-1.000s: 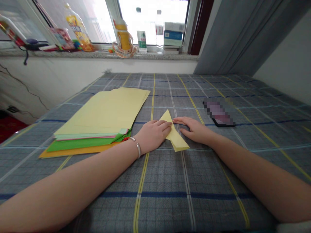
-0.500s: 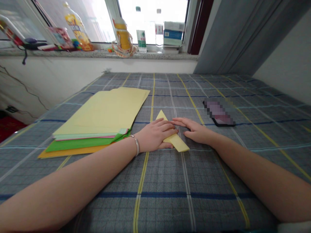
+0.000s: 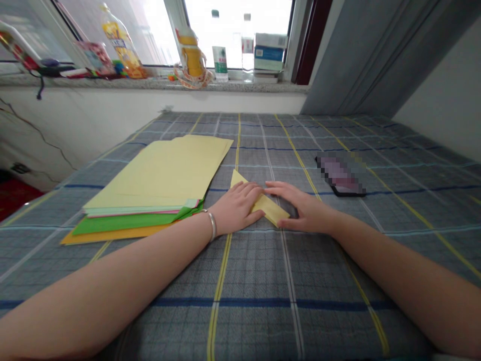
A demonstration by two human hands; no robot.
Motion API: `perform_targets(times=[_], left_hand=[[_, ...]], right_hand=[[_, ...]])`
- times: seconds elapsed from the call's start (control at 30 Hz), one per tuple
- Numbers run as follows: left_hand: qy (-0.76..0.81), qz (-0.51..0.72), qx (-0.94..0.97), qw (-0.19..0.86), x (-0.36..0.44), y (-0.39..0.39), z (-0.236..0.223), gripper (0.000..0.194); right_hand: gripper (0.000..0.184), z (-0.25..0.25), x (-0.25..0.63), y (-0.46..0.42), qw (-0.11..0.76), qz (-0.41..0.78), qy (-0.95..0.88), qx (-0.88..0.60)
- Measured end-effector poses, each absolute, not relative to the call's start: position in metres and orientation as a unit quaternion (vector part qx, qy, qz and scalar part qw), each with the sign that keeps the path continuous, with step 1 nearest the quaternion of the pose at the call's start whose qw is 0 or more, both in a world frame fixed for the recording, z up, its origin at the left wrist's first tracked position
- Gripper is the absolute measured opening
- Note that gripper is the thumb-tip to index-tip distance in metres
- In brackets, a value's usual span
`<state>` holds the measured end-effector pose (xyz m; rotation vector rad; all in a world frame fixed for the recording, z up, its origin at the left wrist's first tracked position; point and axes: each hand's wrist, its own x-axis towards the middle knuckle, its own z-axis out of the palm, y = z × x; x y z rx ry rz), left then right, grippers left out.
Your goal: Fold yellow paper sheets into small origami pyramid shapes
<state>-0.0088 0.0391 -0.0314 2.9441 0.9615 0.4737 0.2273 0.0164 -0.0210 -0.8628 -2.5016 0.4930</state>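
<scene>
A narrow folded piece of yellow paper [image 3: 271,208] lies slantwise on the plaid cloth, its pointed end up and to the left. My left hand [image 3: 240,204], with a silver bangle at the wrist, rests flat across its middle with fingers stretched out. That hand hides part of the paper. My right hand [image 3: 300,206] is at the paper's right side, thumb and fingers apart. Its thumb is at the lower right end, and its fingertips are near the left hand's fingers. Whether the thumb presses on the paper I cannot tell.
A stack of coloured paper [image 3: 161,170], yellow on top with green and orange below, lies to the left. On the right is a phone [image 3: 340,175], blurred out. Bottles, a yellow flask [image 3: 192,55] and boxes [image 3: 269,52] stand on the windowsill behind.
The folded paper has turned, its pointed end swinging left and its lower end rising slightly. My right hand has opened wider, its thumb coming down to the paper's lower end.
</scene>
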Motion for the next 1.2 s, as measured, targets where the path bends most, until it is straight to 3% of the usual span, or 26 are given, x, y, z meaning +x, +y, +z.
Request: perform_targets(times=[0.13,0.43,0.67,0.8,1.07,1.2], left_hand=[[0.316,0.149,0.937,-0.012,-0.006,0.04,-0.03,0.037],[0.311,0.157,0.937,-0.016,-0.006,0.041,-0.031,0.038],[0.315,0.165,0.934,0.042,-0.005,0.039,-0.027,0.035],[0.319,0.165,0.931,0.06,-0.009,0.042,-0.029,0.035],[0.276,0.187,0.938,0.096,-0.014,0.044,-0.029,0.036],[0.263,0.184,0.941,0.106,-0.014,0.045,-0.027,0.029]], right_hand=[[0.076,-0.019,0.221,0.01,0.194,0.124,-0.921,-0.314],[0.054,-0.013,0.215,0.003,0.187,0.033,-0.929,-0.319],[0.043,-0.018,0.217,0.002,0.121,-0.095,-0.94,-0.306],[0.026,-0.017,0.217,0.002,0.099,-0.144,-0.933,-0.315],[0.024,-0.013,0.218,0.001,0.101,-0.109,-0.932,-0.331],[0.037,-0.007,0.222,-0.001,0.073,-0.073,-0.944,-0.312]])
